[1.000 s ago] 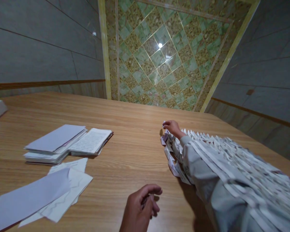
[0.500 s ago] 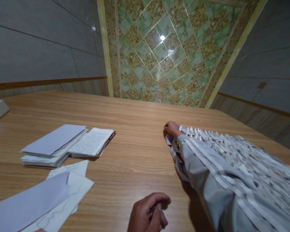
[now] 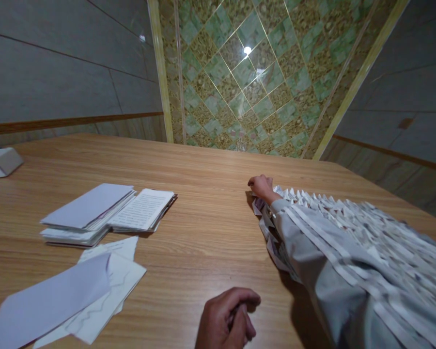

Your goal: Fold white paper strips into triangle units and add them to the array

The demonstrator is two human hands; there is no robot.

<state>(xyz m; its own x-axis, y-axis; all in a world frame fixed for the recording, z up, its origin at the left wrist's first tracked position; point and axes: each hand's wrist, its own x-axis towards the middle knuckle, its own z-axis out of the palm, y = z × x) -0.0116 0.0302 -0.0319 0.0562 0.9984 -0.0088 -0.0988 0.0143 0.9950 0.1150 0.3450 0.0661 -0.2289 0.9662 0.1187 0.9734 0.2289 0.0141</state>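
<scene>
A wide slab of many folded paper pieces (image 3: 378, 237), with pointed tips in rows, lies on the table at the right. My right hand (image 3: 262, 187), reaching out in a grey sleeve with pale stripes, is at its far left corner. Those fingers are bent down onto the folded paper there, and the fingertips are partly hidden. My sleeve covers much of the slab's left side. Near the bottom middle, my left hand (image 3: 227, 317) is held with curled fingers, the thumb against them. Nothing shows in it.
On the wooden table (image 3: 203, 194), at the left, stand a stack of cut paper (image 3: 89, 206) and a printed stack (image 3: 145, 208). Loose sheets (image 3: 54, 295) overlap nearer to me. A white box (image 3: 2, 162) sits at the far left. Tiled walls surround the table.
My right hand has lifted and shifted slightly at the slab's corner. My left hand keeps its curled shape. The whole view has shifted a little.
</scene>
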